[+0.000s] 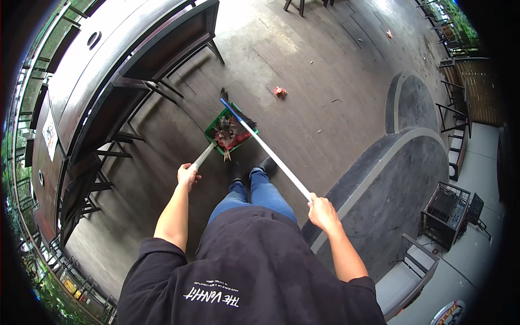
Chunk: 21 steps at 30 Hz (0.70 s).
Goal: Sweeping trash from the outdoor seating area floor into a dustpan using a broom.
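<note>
My left hand (188, 176) grips the pale handle (205, 155) of a green dustpan (209, 131), which is in front of my feet. Inside the pan lies a heap of litter (231, 134), with red scraps, grey bits and dry leaf-like pieces. My right hand (323, 212) is closed around the white pole of a broom (280, 162), blue towards its lower end. The pole slants down to the far left. Dark bristles (248, 122) rest over the pan's far side and hide part of it.
Crumpled red-and-white scraps (279, 91) lie on the plank floor (308, 109), with small bits around. Dark chairs (174, 40) line a long table (113, 24) at left. A curved grey raised platform (390, 195) rises at right, near a black wire-sided crate (445, 211).
</note>
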Available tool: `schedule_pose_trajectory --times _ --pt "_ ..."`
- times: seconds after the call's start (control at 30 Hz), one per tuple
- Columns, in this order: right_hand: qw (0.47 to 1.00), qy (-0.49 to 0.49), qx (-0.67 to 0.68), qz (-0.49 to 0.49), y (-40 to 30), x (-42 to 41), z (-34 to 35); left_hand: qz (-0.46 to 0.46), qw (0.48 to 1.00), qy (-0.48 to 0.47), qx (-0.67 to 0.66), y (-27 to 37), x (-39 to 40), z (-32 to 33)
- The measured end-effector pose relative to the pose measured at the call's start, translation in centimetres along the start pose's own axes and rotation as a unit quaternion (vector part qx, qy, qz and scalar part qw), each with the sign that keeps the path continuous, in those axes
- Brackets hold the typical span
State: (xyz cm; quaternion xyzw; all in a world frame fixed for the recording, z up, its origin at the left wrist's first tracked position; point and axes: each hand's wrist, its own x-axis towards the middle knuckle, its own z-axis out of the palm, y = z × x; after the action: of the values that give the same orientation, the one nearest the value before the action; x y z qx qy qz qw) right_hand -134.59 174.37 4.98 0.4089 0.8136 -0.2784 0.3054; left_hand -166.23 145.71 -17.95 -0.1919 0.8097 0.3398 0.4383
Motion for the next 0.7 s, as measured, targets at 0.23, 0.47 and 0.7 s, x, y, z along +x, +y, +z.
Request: schedule_pose_trajectory --times 0.23,0.47,0.7 --pt "1.0 -0.012 0.009 0.008 -1.9 -2.0 0.7 -0.022 1.0 -0.007 0.0 -0.8 0.4 -0.7" --pt "0.998 0.017 -0.045 0.028 -0.9 -4.3 1.6 -0.063 0.998 -0.017 -0.009 -1.7 0.9 -0.7" --pt "0.999 0.032 -0.009 0.027 -0.1 -3.6 0.8 -0.015 0.999 -0.005 -0.039 -2.4 0.9 0.0"
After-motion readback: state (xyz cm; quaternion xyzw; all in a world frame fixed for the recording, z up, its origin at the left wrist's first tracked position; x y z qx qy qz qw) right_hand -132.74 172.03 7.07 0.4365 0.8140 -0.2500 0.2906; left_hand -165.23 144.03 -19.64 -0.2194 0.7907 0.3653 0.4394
